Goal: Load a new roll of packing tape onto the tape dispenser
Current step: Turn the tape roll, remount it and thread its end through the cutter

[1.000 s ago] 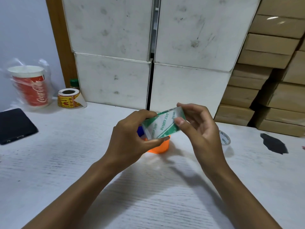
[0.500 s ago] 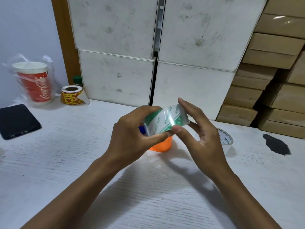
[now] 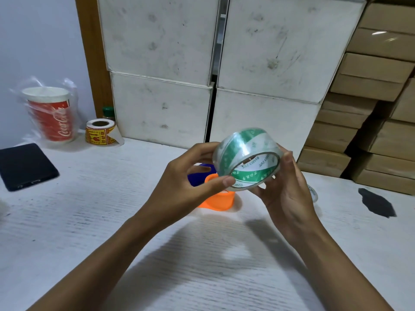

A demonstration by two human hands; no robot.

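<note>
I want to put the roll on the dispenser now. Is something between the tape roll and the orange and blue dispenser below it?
Nothing visible on the table blocks it. The tape roll is held above the dispenser; only the left hand, its thumb under the roll's edge, covers part of the dispenser.

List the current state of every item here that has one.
Clear packing tape roll with green-printed core: held off the table, tilted, by left hand and right hand.
Orange and blue plastic dispenser: on table, unloaded.
Yellow label roll: upright, end peeled.
Red paper cup: upright, bagged.
</note>
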